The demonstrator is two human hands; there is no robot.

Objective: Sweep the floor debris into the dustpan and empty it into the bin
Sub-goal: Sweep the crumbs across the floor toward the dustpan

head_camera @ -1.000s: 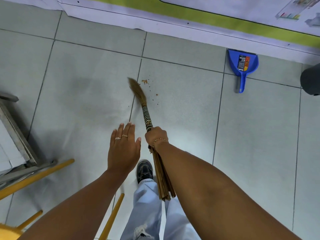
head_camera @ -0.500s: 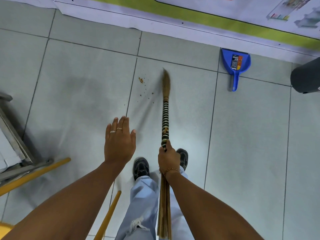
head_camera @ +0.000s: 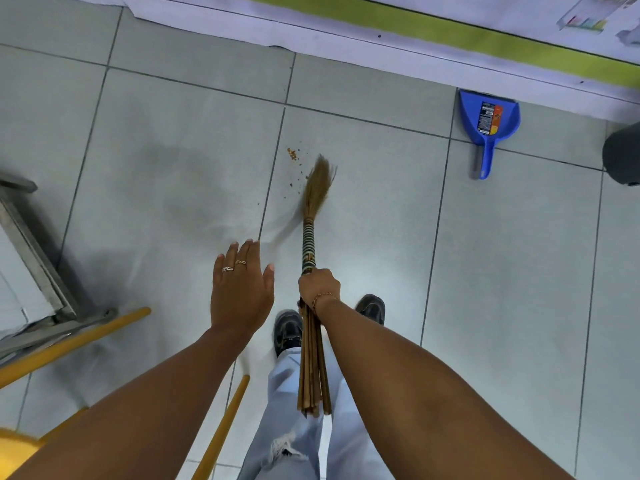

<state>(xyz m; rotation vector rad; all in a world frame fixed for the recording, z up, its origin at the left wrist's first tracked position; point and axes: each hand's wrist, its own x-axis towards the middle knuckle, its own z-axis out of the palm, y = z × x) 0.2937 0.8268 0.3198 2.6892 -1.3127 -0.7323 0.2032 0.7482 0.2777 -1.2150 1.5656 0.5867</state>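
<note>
Debris [head_camera: 293, 154]: small orange-brown crumbs, clustered on a pale grey floor tile [head_camera: 363, 209] just right of a grout line, with finer specks trailing down and to the left of the broom tip

Broom [head_camera: 311, 271]: a bundle of thin, stiff brown sticks, bound partway along with a dark green and white striped wrap. The bristle end fans into a soft, tapered tuft, blurred in the frame, lying just right of the crumbs. The loose stick ends hang below the grip, over the pale blue trousers [head_camera: 304, 427]

Right hand [head_camera: 318, 287]: fist closed fully around the broom just below the striped wrap; a thin bracelet sits at the wrist

Left hand [head_camera: 240, 289]: flat, palm down, fingers extended and close together, holding nothing; two rings are visible on the fingers. It hovers just left of the broom, not touching it

Dustpan [head_camera: 489, 126]: blue moulded plastic, shovel-shaped with a straight narrow handle, lying on the floor near the wall base, well apart from the crumbs. A printed label covers part of its pan; no contents are visible in it

Bin [head_camera: 623, 154]: dark, rounded, cut off at the right edge; its interior cannot be seen

Black shoes [head_camera: 287, 329] stand on the tile below the hands
</note>
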